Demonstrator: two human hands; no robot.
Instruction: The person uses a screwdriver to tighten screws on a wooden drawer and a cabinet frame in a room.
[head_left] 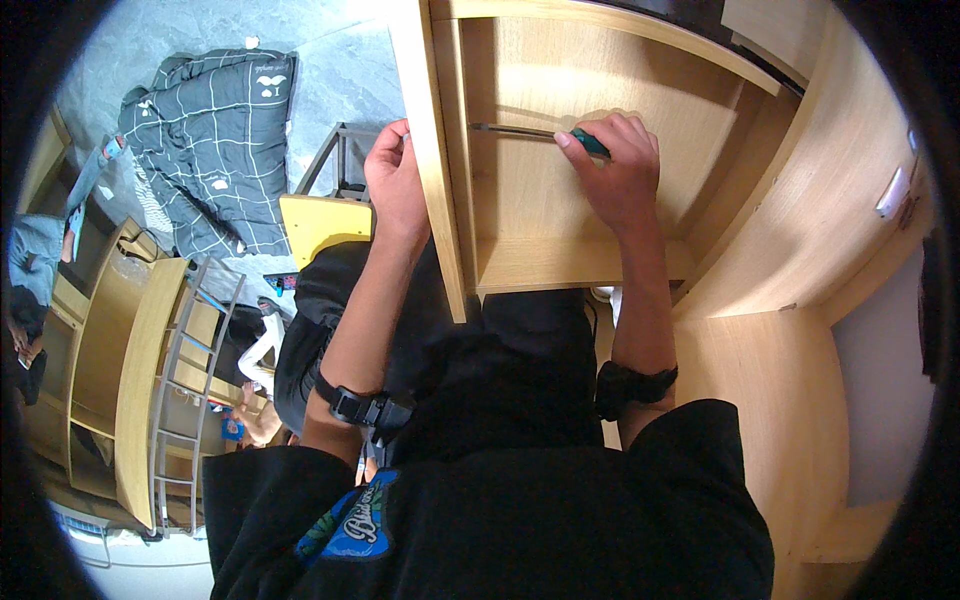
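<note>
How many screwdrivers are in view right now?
1: a green-handled screwdriver in the right hand, its tip at the left side of the wooden compartment. Others could be hidden, for instance behind the left hand.

1. Upper centre-right of the frame: the box [600, 60], with a panel [437, 170] along its left.
2. In the box, the screwdriver [530, 131] points left, its handle in the right hand [620, 160].
3. Just left of the panel, the left hand [397, 180].
4. Beyond that hand, leftward, a chair [328, 225]; upper left, a quilt [220, 150] on the floor [340, 60].
5. Lower left, a ladder [185, 400].
</note>
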